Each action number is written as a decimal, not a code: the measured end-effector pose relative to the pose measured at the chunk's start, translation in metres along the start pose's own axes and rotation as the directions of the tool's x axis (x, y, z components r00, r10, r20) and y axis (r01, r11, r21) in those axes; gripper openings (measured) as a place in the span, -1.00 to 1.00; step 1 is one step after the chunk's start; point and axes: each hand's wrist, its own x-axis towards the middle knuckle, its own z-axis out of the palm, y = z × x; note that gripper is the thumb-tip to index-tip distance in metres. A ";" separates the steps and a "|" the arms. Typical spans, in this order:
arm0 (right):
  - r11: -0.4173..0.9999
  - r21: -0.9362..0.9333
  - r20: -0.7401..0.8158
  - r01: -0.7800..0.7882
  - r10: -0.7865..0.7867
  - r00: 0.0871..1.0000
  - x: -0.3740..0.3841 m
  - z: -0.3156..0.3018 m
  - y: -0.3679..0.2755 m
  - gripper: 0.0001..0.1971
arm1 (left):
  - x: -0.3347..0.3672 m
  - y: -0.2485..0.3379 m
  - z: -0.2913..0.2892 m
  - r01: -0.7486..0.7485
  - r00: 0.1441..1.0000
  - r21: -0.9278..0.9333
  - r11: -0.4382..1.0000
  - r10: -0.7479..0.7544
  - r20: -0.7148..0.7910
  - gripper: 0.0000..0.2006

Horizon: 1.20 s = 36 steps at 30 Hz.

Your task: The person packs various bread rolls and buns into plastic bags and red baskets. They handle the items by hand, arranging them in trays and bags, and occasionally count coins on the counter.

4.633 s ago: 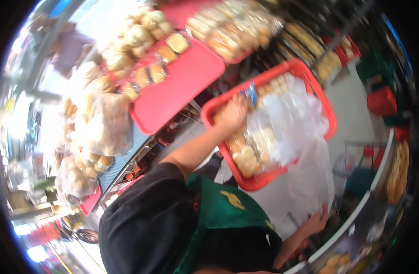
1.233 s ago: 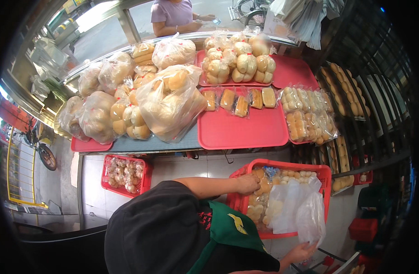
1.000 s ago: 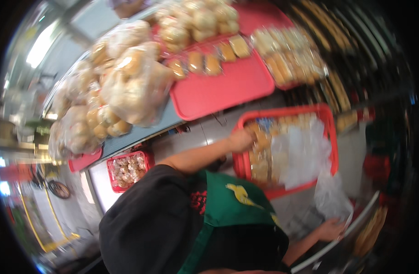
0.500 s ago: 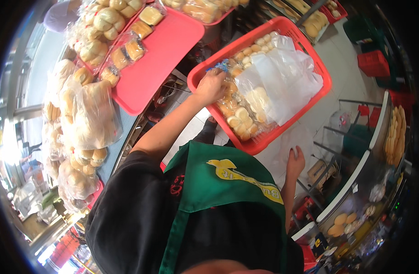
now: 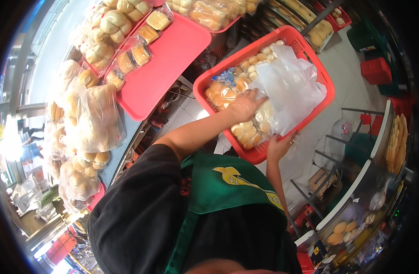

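Observation:
My left hand (image 5: 247, 105) lies over bagged bread rolls (image 5: 221, 94) in a red plastic basket (image 5: 209, 75). Its fingers are stretched and apart, the tips at the edge of a white translucent plastic bag (image 5: 289, 80) that covers much of the bread. My right hand (image 5: 279, 146), a ring on one finger, is closed at the basket's near right rim, which it appears to grip. Between the rolls sits a blue patterned wrapper (image 5: 226, 76). More rolls (image 5: 246, 134) in clear plastic lie near the basket's lower corner.
Left of the basket, a pink tray (image 5: 173, 55) bears small wrapped breads (image 5: 141, 54). Bags of buns (image 5: 95, 118) are piled on the counter at left. Metal rack bars (image 5: 326, 157) and a shelf with long bread (image 5: 395, 141) stand at right. A red crate (image 5: 376, 73) sits beyond.
My left hand has moved right from the blue wrapper to the white bag's edge. My right hand has come up from beside the basket to its rim.

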 end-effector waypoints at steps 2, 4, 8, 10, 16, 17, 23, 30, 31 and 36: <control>0.993 -0.082 -0.072 0.081 -0.087 0.994 -0.002 0.005 -0.008 -0.14 | 0.006 0.016 -0.001 -0.063 0.998 0.102 0.993 0.061 0.021 -0.10; 1.000 0.017 -0.029 -0.019 0.020 0.999 -0.003 0.008 -0.012 -0.12 | 0.019 0.028 0.000 -0.201 0.976 0.148 0.968 0.186 0.110 -0.05; 0.997 -0.072 -0.055 0.015 -0.019 0.998 -0.001 0.009 -0.009 -0.12 | 0.054 0.023 0.003 -0.158 0.930 0.124 0.980 0.106 0.353 -0.09; 0.999 -0.050 -0.035 0.009 -0.011 0.999 -0.001 0.010 -0.005 -0.14 | 0.065 0.013 0.008 -0.176 0.956 0.096 0.980 0.146 0.256 -0.40; 0.995 -0.027 0.002 -0.096 0.096 0.995 -0.003 0.013 0.001 -0.12 | 0.114 -0.003 0.004 -0.080 0.993 -0.017 0.997 0.081 0.090 -0.68; 0.990 -0.030 0.022 -0.140 0.141 0.990 -0.004 0.012 0.000 -0.10 | 0.129 0.000 -0.003 -0.082 0.997 -0.059 0.995 0.082 -0.005 -0.68; 0.997 -0.008 0.002 -0.081 0.081 0.997 0.001 0.011 -0.011 -0.11 | 0.230 0.033 -0.088 -0.123 0.748 -0.021 0.992 0.079 -0.659 -0.80; 0.984 -0.179 -0.024 -0.017 0.012 1.000 0.005 0.009 -0.012 -0.13 | 0.246 0.029 -0.010 -0.304 0.942 0.422 0.854 0.336 -0.001 -0.51; 0.988 -0.154 -0.007 -0.027 0.026 1.000 0.004 0.008 -0.011 -0.13 | 0.234 0.021 0.013 -0.089 0.995 -0.015 0.996 0.089 0.032 -0.29; 0.988 -0.111 -0.038 -0.104 0.100 0.994 0.004 0.011 -0.009 -0.13 | 0.245 0.001 0.060 -0.253 0.966 0.359 0.898 0.253 0.048 -0.25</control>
